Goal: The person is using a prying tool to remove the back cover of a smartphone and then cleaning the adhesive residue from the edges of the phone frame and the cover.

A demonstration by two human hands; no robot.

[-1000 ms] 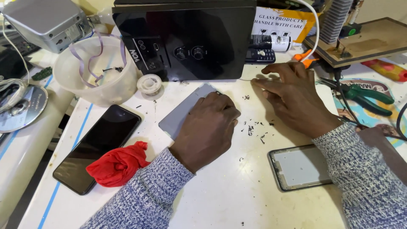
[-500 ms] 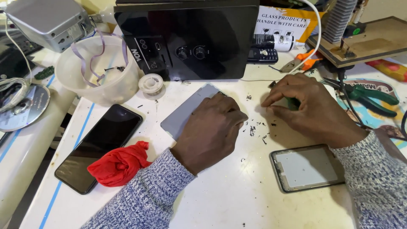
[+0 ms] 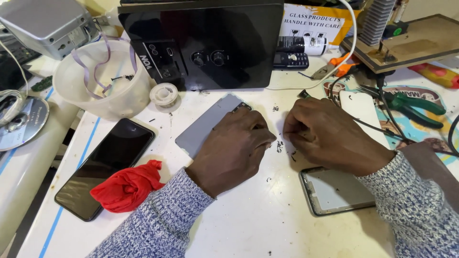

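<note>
Here, white tub [image 3: 103, 93] holding ribbon cable [image 3: 91, 62], hands [image 3: 234, 148] nearby

The right hand [image 3: 330, 136] is now drawn left, close beside the left hand [image 3: 234, 148] on the flat grey rectangular panel [image 3: 203, 126].

Both forearms are showing long knitted sleeves in a marled blue-grey and white yarn, the weave giving a fine speckled pattern. The cuffs are ending at the wrists in a ribbed band. The left hand [image 3: 232, 145] and right hand [image 3: 325, 136] are appearing bare, the visible fingers [image 3: 291, 126] wearing no gloves, rings or watch.
</note>
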